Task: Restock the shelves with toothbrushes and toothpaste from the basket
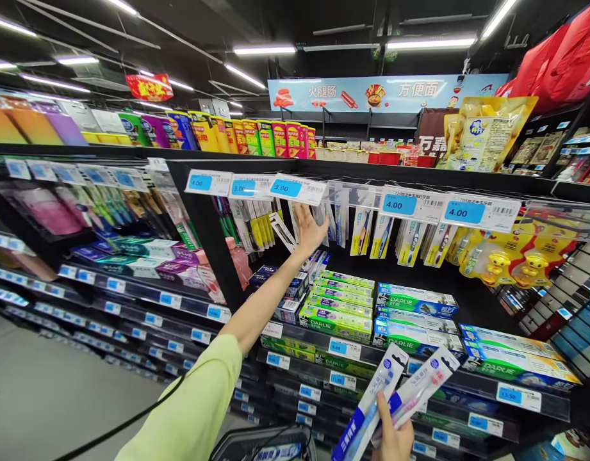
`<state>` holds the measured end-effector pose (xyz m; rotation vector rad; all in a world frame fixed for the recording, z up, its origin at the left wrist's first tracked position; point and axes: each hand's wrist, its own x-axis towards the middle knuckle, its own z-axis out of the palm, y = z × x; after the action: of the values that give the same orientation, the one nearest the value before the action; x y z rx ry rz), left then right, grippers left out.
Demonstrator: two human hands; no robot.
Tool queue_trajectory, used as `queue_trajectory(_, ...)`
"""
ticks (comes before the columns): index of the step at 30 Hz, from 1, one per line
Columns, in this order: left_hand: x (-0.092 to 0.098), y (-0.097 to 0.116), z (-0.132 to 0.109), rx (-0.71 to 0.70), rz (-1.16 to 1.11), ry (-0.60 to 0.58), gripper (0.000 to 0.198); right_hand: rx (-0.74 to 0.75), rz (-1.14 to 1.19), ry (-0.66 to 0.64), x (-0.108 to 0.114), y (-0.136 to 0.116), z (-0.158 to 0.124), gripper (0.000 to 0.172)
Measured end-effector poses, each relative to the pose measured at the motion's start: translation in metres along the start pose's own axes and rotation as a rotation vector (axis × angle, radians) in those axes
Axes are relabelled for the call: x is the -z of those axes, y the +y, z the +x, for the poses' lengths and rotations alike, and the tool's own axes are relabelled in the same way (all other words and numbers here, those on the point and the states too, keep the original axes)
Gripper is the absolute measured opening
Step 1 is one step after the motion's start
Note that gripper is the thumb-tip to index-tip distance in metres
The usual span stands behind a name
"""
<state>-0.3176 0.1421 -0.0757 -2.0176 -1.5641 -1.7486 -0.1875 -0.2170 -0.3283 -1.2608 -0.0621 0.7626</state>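
Observation:
My left hand (pixel 308 232) reaches up into the row of hanging toothbrush packs (pixel 256 224) under the blue price tags (pixel 285 187); its fingers are among the packs, and a white pack (pixel 281 232) hangs tilted just left of it. Whether the fingers grip a pack is hidden. My right hand (pixel 393 435) is low at the bottom edge, closed on two long toothbrush packs (pixel 400 397) with blue and white card, fanned upward. Stacked green toothpaste boxes (pixel 340 304) lie on the shelf below my left hand.
Black store shelving (pixel 371 173) runs left to right with more hanging toothbrushes (pixel 410 237), yellow duck-shaped children's brushes (pixel 510 256) at right and boxed toothpaste (pixel 510 358). A shopping basket (pixel 266 445) sits at the bottom centre. The grey aisle floor (pixel 35 390) is at left.

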Motion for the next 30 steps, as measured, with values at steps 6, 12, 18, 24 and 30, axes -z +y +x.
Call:
queue_trajectory(6,-0.032,0.024,-0.008,-0.045,-0.078,-0.245,0.078,0.033,-0.040,0.003,-0.003,-0.007,-0.004,0.062)
queue_trajectory(12,-0.045,0.017,0.008,0.081,-0.072,-0.322,0.073,0.037,-0.039,-0.034,0.011,-0.012,-0.001,0.066)
queue_trajectory(18,-0.010,0.011,0.014,0.009,0.040,-0.346,0.067,-0.039,-0.041,0.039,0.015,0.002,0.011,0.073)
queue_trajectory(24,0.008,0.012,0.016,-0.034,0.101,-0.332,0.062,-0.043,-0.028,0.053,0.011,0.012,0.014,0.074)
queue_trajectory(30,0.010,0.012,0.011,-0.063,0.102,-0.324,0.059,-0.028,-0.030,0.030,0.013,0.010,0.011,0.069)
